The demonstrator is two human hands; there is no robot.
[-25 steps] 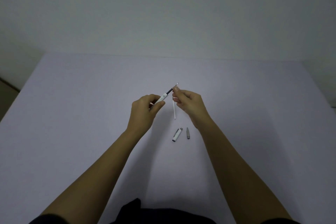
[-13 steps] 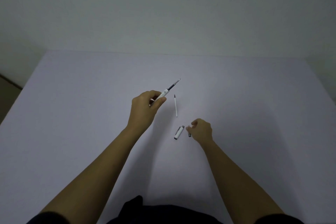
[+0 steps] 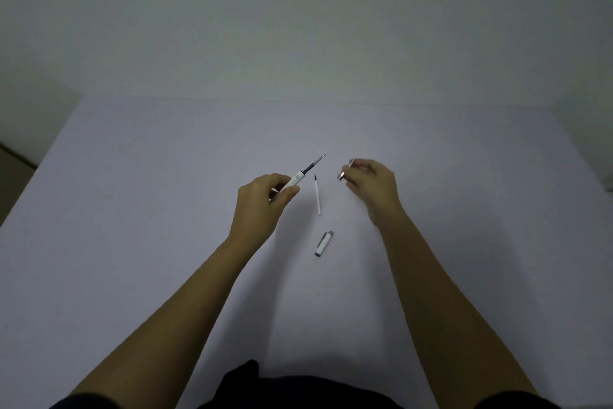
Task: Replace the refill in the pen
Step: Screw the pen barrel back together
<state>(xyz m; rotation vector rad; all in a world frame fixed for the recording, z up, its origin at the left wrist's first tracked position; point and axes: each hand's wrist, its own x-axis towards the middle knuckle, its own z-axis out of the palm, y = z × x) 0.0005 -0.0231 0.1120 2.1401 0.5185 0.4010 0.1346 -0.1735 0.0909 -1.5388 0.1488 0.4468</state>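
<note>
1. Barrel position: the left hand [image 3: 262,203] pinches the white pen barrel [image 3: 292,183] between thumb and fingers and holds it clear of the table [image 3: 132,209], slanted up and to the right. A dark refill [image 3: 313,164] projects from the open front end with its metal tip exposed. This angle presents the tip toward the other hand, probably so the next part can slide over it.
2. Right hand [image 3: 373,184]: raised off the table just right of the barrel tip, grip closed on a small metallic piece [image 3: 341,175] at the fingertips. The piece is blurred; it is judged to be the pen's nose cone, brought up for threading over the refill.
3. Loose parts: one white refill stick [image 3: 317,195] lies on the table between the hands, dark tip pointing away from the person, touching neither hand. It is judged to be the removed one, set aside.
4. Pen cap [image 3: 324,243]: one, white with a grey end, lies nearer the person, apart from the stick.
5. Count: one barrel, two refills, one cap, one small metallic piece.
</note>
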